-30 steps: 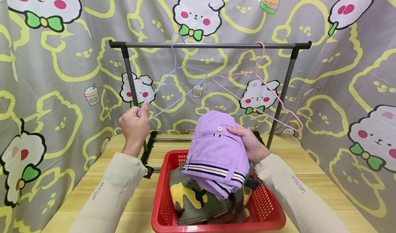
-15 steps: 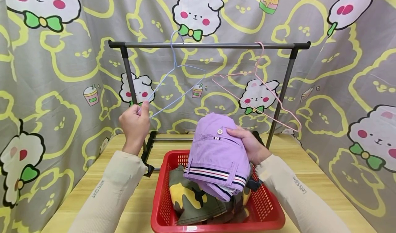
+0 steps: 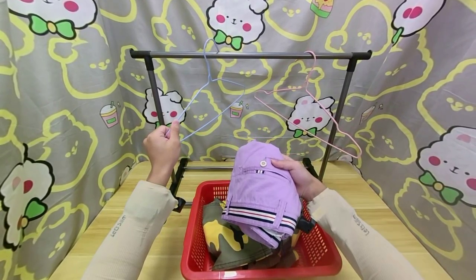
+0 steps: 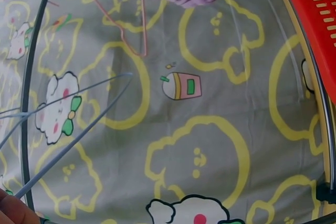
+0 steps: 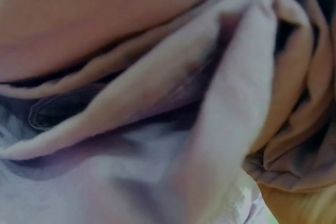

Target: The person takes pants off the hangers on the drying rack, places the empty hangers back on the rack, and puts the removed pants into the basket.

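Note:
My left hand (image 3: 161, 152) grips the left corner of a light blue wire hanger (image 3: 209, 73), whose hook is over the rail. In the left wrist view, fingertips (image 4: 16, 211) show at the lower left corner, where the hanger (image 4: 79, 136) ends. Folded purple pants (image 3: 260, 189), with a striped waistband, belt loops and a buttoned pocket, are held in my right hand (image 3: 303, 179) above the basket. The thumb lies on the front near the button; the other fingers are hidden behind the cloth. Folds of the pants (image 5: 236, 103) fill the right wrist view.
A red plastic basket (image 3: 260, 274) on the wooden table (image 3: 386, 238) contains a camouflage garment (image 3: 227, 243). Behind it stands a metal clothes rack (image 3: 253, 55), with a pink hanger (image 3: 306, 84) on the right part of its rail. A patterned curtain (image 3: 398, 86) encloses the table.
My right hand has lowered the purple pants slightly toward the basket. The left hand keeps its grip on the blue hanger, practically in the same spot.

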### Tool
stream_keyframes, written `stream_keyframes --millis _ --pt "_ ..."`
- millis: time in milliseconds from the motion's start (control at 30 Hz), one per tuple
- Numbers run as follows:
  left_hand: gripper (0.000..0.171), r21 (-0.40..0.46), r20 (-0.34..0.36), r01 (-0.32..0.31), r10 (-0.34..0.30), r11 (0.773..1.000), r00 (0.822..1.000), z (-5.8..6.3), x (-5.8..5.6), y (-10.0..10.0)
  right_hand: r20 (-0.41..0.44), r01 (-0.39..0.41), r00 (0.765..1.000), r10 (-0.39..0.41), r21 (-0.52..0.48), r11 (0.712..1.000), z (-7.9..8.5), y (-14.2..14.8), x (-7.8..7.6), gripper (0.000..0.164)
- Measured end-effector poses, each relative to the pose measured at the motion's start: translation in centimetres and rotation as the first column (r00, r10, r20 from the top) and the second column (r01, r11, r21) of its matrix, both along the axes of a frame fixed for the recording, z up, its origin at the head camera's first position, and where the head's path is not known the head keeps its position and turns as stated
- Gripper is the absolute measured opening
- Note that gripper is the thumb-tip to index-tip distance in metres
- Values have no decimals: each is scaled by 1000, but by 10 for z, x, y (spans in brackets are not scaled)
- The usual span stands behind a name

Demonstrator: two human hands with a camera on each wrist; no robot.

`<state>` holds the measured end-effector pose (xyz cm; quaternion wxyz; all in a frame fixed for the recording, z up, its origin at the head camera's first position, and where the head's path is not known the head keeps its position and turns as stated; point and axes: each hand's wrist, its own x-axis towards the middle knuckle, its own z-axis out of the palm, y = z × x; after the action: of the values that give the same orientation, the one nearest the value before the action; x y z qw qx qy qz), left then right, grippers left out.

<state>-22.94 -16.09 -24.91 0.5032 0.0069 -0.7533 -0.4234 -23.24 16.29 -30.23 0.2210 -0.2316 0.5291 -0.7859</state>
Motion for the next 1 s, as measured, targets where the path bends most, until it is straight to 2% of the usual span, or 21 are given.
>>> stream_keyframes --millis 567,800,1000 --pt "47 21 59 -6 4 1000 998 -2 -3 1 13 -42 999 42 -17 999 4 -2 6 21" --pt "48 10 56 -23 23 1000 998 -3 -6 2 -9 -89 996 89 -30 996 4 -6 9 22" --pt "48 11 57 -16 15 1000 998 -5 -7 2 -38 -130 991 130 2 991 1 -8 8 20"
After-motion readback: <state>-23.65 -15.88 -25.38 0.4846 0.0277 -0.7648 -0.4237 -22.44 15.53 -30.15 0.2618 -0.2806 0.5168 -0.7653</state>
